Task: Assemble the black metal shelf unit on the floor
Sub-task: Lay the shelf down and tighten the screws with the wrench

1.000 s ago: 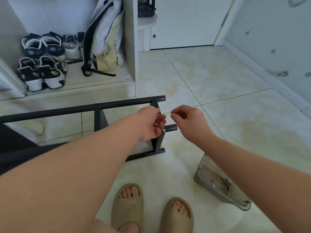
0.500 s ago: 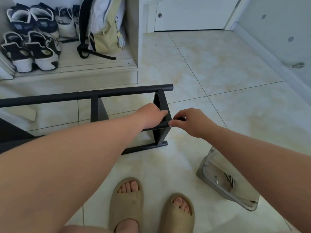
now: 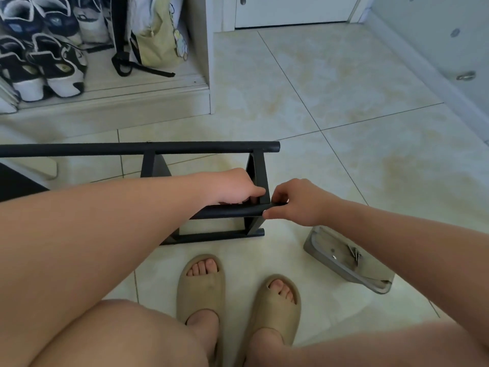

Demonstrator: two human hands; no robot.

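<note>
1. The black metal shelf unit is lying on its side on the tiled floor, just in front of the person's feet, and is running off the left edge of the view.
2. Its far tube is stretching across the upper part of the frame. The near tube is crossing lower down, and the flat end upright is joining them at the right end.
3. The left hand is reaching over the near tube beside the end upright. Its grip is closing around that tube, with the fingers curling down behind it.
4. The right hand is meeting the near tube at its right tip. Its grip is pinching the tube's end between thumb and curled fingers. What, if anything, is sitting inside the pinch is hidden.
5. A grey tray is sitting tilted on the floor below the right forearm, near the shelf unit's end, and is holding a few screws.
6. The person is wearing beige slippers, standing just below the shelf unit.
7. A pale cabinet at the upper left is holding sneakers and a bag.
</note>
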